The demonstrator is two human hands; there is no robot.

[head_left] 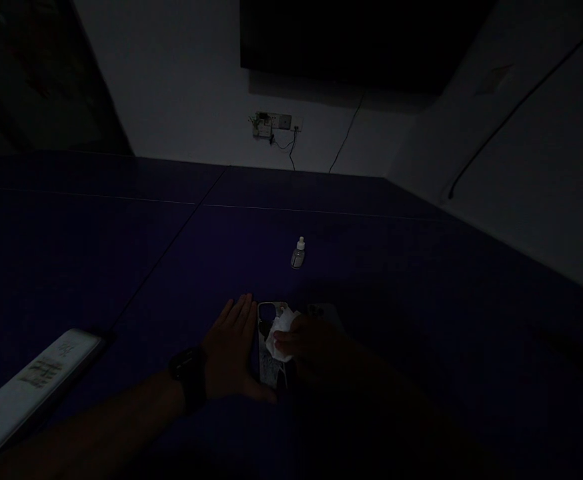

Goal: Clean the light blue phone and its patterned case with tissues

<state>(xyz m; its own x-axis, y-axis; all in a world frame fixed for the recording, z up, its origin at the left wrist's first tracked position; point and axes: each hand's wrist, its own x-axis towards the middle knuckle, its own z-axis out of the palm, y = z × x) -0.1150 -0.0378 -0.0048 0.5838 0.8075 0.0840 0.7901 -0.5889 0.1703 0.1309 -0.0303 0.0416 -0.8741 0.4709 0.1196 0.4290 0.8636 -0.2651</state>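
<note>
Head view: dim room. Dark purple surface (251, 247) crossed by thin seam lines, running back to a pale wall (171, 87); socket panel (285, 123) with plugs and cables low on it, large black screen (351, 40) above. A clear bottle (297, 259) with a white dropper top stood beyond the hands. Long white box (36, 380) lay at left.

Patterned phone case (269, 369) lay on the surface between the hands. Left hand (230, 350), dark watch (188, 377) at its wrist, was flat and spread along the case's left edge, gripping nothing. Right hand (316, 343) pinched a crumpled white wipe (281, 337) against the case.

Wipe and right hand hid much of the case. Right forearm sank into shadow; a dark phone-like object (327, 311) showed only partly beyond that hand. Screen's top and the box's near end were cut off by the frame.
</note>
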